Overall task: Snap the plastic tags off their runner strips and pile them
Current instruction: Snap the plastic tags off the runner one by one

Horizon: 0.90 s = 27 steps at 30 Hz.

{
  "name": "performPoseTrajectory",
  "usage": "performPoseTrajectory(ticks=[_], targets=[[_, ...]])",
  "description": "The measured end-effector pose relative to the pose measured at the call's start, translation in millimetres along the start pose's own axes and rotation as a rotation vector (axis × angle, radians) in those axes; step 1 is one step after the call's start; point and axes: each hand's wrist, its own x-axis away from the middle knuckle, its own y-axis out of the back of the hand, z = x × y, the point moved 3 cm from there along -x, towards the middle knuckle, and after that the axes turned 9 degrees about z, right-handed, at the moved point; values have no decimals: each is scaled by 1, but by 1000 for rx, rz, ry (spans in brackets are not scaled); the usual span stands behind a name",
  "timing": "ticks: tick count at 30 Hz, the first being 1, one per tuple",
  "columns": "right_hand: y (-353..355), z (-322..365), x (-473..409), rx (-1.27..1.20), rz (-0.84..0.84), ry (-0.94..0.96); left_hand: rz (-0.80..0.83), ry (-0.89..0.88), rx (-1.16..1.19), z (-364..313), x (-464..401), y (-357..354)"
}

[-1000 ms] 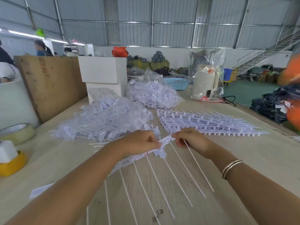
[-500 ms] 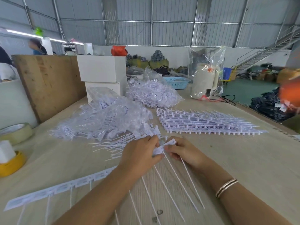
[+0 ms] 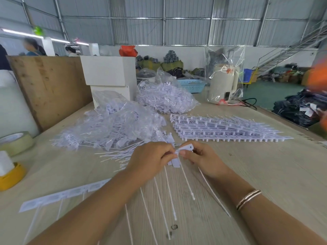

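Note:
My left hand (image 3: 150, 160) grips a runner strip (image 3: 67, 194) of white plastic tags that runs down to the lower left under my forearm, its thin tails hanging toward me. My right hand (image 3: 201, 158) pinches the end tag (image 3: 185, 148) of that strip, bent upward at the joint between both hands. A loose pile of snapped-off tags (image 3: 113, 128) lies just beyond my left hand, partly under clear plastic bags. A neat stack of whole strips (image 3: 223, 129) lies beyond my right hand.
A clear bag of tags (image 3: 166, 98) sits farther back, beside white boxes (image 3: 109, 71) and a wooden board (image 3: 51, 87). A tape roll (image 3: 16, 143) and a yellow holder (image 3: 10, 175) are at the left edge. A bagged white kettle (image 3: 223, 84) stands at back right.
Both hands have come closer together at the strip's end. The end tag now tilts up in my right fingers, and the strip's far end has swung out to the lower left.

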Motion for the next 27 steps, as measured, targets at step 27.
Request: performPoseTrajectory(ticks=[27], targets=[[-6, 5, -1, 384, -130, -194, -68, 168, 179, 17, 17, -8]])
